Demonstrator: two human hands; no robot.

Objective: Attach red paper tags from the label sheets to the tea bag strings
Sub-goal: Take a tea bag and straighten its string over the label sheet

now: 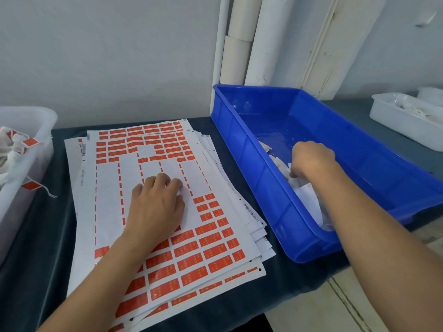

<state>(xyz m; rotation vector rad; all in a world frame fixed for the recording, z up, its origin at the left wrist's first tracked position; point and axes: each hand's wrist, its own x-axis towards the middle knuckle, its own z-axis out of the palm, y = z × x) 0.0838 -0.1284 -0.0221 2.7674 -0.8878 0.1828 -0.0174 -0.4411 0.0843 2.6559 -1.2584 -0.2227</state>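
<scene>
- One blue bin (239, 130) at right holds a few white tea bags (308, 195) near its near-left wall.
- One fanned stack of label sheets (107, 185) with red tags (189, 262) lies centre.
- Left hand (155, 207) rests palm-down on the top sheet, fingers curled under.
- Right hand (309, 159) reaches into the bin, fingers closed on a tea bag.

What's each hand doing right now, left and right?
Left hand: fingers curled on the top label sheet; any held tag is hidden.
Right hand: in the blue bin, fingers curled into the white tea bags.
</scene>
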